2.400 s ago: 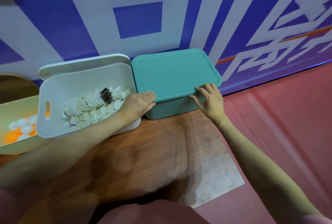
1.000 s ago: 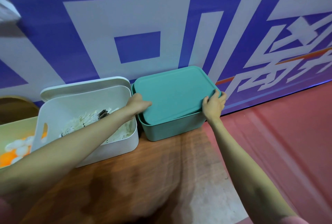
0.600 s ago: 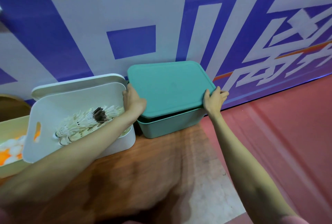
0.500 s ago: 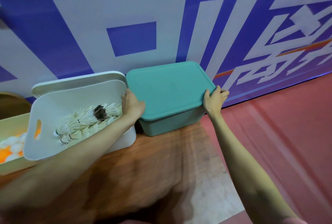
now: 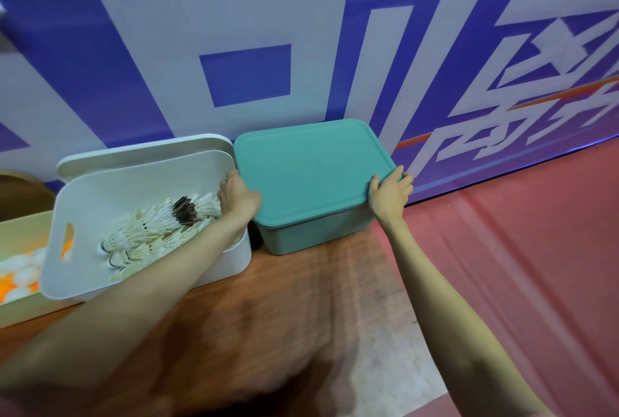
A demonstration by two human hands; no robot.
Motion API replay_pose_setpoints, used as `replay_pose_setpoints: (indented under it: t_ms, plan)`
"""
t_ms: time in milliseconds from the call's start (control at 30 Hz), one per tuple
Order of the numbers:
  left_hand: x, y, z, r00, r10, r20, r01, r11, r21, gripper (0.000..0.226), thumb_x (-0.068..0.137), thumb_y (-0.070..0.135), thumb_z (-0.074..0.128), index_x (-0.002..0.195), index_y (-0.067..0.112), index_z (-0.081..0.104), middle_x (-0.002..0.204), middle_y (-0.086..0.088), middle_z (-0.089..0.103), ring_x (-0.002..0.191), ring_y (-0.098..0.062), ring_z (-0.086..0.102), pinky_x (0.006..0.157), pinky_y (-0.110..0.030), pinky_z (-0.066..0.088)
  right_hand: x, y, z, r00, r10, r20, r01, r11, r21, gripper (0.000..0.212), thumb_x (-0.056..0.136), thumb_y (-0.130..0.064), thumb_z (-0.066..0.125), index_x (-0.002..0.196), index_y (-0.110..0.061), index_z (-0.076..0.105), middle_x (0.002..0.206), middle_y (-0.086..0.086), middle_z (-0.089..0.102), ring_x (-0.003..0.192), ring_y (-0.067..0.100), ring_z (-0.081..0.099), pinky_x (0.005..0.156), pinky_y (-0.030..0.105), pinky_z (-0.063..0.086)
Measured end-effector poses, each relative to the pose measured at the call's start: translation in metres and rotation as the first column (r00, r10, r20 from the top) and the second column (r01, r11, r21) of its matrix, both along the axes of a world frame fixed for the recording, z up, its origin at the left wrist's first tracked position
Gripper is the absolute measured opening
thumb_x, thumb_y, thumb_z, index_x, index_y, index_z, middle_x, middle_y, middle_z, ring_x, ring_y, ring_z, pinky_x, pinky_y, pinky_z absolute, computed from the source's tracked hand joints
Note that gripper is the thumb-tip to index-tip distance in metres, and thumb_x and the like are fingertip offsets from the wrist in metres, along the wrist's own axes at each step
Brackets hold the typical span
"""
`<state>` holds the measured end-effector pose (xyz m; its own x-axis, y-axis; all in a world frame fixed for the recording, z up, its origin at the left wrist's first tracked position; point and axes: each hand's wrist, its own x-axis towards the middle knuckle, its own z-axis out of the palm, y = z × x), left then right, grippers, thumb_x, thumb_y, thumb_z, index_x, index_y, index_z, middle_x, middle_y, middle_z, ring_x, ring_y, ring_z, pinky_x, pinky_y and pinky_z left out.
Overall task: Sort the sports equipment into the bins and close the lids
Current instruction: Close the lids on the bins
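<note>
Teal bin (image 5: 315,232): on counter (image 5: 284,299) by wall, teal lid (image 5: 311,169) seated flat — looks closed.
Hands: left hand (image 5: 238,197) and right hand (image 5: 390,194), grip curled on lid's side edges.
White bin (image 5: 214,269): open w/ feathery shuttlecocks (image 5: 150,232); white lid (image 5: 144,152) leans behind (not on yet).
Yellow bin (image 5: 20,309): open, smooth balls.
Materials: matte rounded plastic.

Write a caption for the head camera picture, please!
Both hands, left hand and right hand, hold the teal lid on its bin beside open white shuttlecock bin.
</note>
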<state>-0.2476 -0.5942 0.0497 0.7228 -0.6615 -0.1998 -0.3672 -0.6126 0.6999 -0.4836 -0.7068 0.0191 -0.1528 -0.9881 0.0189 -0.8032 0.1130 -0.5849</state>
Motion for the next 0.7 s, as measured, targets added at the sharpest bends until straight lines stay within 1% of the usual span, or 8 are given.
replay_pose_setpoints:
  t_ms: [67,167,267,333,400,500,567,700]
  plan:
    - [0.000,0.003,0.002,1.000,-0.010,-0.012,0.010,1.000,0.005,0.047,0.078,0.002,0.058,0.123,0.007,0.046,0.119,-0.018,0.053,0.111,-0.036,0.052,0.088,-0.042,0.047,0.000,-0.001,0.000,1.000,0.001,0.004,-0.001,1.000,0.007,0.064,0.097,-0.026,0.043,0.146,0.005,0.016,0.141,0.026,0.027,0.125,0.042,0.032,0.102,0.047,0.032]
    - [-0.003,0.008,0.001,0.986,-0.106,0.132,0.096,0.992,0.079,0.051,0.082,-0.004,0.053,0.130,0.007,0.041,0.128,-0.020,0.037,0.118,-0.038,0.041,0.094,-0.037,0.039,0.006,0.004,0.000,0.996,-0.004,-0.092,0.002,1.000,-0.019,0.060,0.097,-0.024,0.041,0.146,0.002,0.020,0.144,0.027,0.026,0.133,0.042,0.026,0.109,0.048,0.023]
    - [-0.003,0.013,-0.003,0.909,-0.280,0.308,0.256,0.960,0.116,0.051,0.079,-0.010,0.049,0.128,0.001,0.041,0.137,-0.022,0.030,0.126,-0.040,0.033,0.103,-0.037,0.034,0.023,0.013,-0.001,0.962,0.046,-0.270,-0.056,0.998,-0.030,0.054,0.095,-0.020,0.042,0.145,-0.005,0.029,0.153,0.026,0.016,0.144,0.040,0.006,0.115,0.054,0.004]
    - [0.005,0.010,-0.003,0.831,-0.421,0.363,0.387,0.907,0.167,0.050,0.078,-0.010,0.053,0.126,-0.002,0.042,0.149,-0.023,0.021,0.138,-0.039,0.024,0.111,-0.038,0.030,0.040,0.021,0.000,0.919,0.179,-0.350,-0.192,0.981,-0.002,0.055,0.094,-0.022,0.043,0.146,-0.010,0.028,0.156,0.021,0.011,0.145,0.038,0.002,0.114,0.056,0.002]
    - [0.019,-0.001,0.004,0.756,-0.567,0.327,0.489,0.822,0.293,0.050,0.082,-0.002,0.062,0.128,-0.003,0.043,0.158,-0.021,0.009,0.146,-0.031,0.012,0.117,-0.036,0.022,0.057,0.026,0.002,0.853,0.350,-0.388,-0.374,0.927,0.014,0.055,0.096,-0.028,0.040,0.147,-0.016,0.026,0.157,0.015,0.012,0.146,0.035,0.005,0.114,0.055,0.006]
    - [0.042,-0.021,0.025,0.657,-0.730,0.188,0.601,0.658,0.452,0.081,0.080,0.022,0.076,0.142,-0.003,0.030,0.159,-0.019,0.001,0.148,-0.026,0.007,0.115,-0.030,0.015,0.084,0.025,0.005,0.718,0.582,-0.383,-0.596,0.797,0.096,0.052,0.100,-0.037,0.031,0.150,-0.026,0.019,0.159,0.006,0.012,0.145,0.034,0.007,0.115,0.053,0.009]
    - [0.054,-0.029,0.032,0.616,-0.778,0.123,0.643,0.587,0.492,0.092,0.079,0.034,0.076,0.145,-0.003,0.024,0.159,-0.019,0.004,0.147,-0.028,0.011,0.115,-0.028,0.015,0.099,0.022,0.005,0.664,0.638,-0.390,-0.634,0.757,0.159,0.051,0.101,-0.042,0.024,0.150,-0.033,0.014,0.160,0.002,0.008,0.145,0.036,0.002,0.115,0.055,0.005]
    - [0.069,-0.025,0.024,0.552,-0.826,0.113,0.698,0.532,0.479,0.099,0.081,0.045,0.070,0.149,-0.001,0.015,0.159,-0.018,0.003,0.148,-0.027,0.007,0.118,-0.031,0.011,0.112,0.021,0.001,0.672,0.616,-0.411,-0.600,0.778,0.186,0.052,0.100,-0.045,0.019,0.151,-0.035,0.010,0.160,0.002,0.005,0.145,0.040,-0.004,0.114,0.058,0.000]
